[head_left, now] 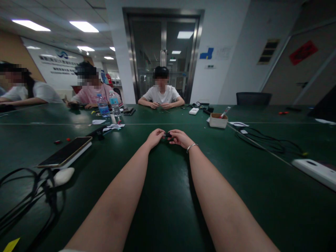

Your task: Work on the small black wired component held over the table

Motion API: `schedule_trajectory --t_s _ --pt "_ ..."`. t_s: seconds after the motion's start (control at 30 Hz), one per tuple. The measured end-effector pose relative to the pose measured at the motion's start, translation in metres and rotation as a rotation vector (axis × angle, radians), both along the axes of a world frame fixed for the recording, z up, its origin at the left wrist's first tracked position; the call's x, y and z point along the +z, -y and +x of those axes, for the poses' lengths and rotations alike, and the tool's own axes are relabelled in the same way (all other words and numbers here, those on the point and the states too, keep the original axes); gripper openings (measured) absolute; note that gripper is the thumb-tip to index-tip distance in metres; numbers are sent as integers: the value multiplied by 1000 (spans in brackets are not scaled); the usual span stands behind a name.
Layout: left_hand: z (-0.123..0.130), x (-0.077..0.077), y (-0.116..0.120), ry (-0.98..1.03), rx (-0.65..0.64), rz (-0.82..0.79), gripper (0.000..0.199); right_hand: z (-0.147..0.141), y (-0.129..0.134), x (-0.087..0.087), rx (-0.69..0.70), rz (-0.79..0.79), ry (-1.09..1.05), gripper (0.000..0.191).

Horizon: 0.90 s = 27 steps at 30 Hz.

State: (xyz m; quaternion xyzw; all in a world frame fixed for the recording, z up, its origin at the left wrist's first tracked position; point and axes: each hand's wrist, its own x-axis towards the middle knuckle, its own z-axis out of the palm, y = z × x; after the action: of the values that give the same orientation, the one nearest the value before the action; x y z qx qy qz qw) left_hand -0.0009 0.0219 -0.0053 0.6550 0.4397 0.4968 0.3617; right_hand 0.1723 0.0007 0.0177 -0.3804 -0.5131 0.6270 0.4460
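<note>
Both my arms stretch forward over the dark green table [168, 196]. Between my hands is a small black object [168, 134] with a greyish end on its left side; it is too small to tell its kind. My left hand [155, 137] pinches the greyish end with thumb and fingertips. On the black end, the fingers of my right hand [180, 138] are closed, partly covering it. A silver bracelet [191, 148] circles my right wrist. The object is held close above the tabletop.
At left lie a phone [67, 151], black cables [49, 196] and a white rounded thing [63, 176]. Two water bottles [103, 105] stand farther back. A small box [218, 120], cables [273, 140] and a white device [315, 171] are at right. Several people sit around the table.
</note>
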Motion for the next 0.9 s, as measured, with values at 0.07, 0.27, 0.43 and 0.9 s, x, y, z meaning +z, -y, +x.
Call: schedule_trajectory --t_s 0.07,0.27,0.43,0.9 --pt "0 0 0 5 2 2 15 0 0 0 4 3 0 3" --pt "0 1 1 -16 -35 9 18 0 -1 -2 5 11 -8 7" --pt "1 1 2 2 -18 -14 19 0 -1 0 9 5 -2 5" --pt "0 2 3 34 -23 13 19 0 0 0 13 9 -3 3"
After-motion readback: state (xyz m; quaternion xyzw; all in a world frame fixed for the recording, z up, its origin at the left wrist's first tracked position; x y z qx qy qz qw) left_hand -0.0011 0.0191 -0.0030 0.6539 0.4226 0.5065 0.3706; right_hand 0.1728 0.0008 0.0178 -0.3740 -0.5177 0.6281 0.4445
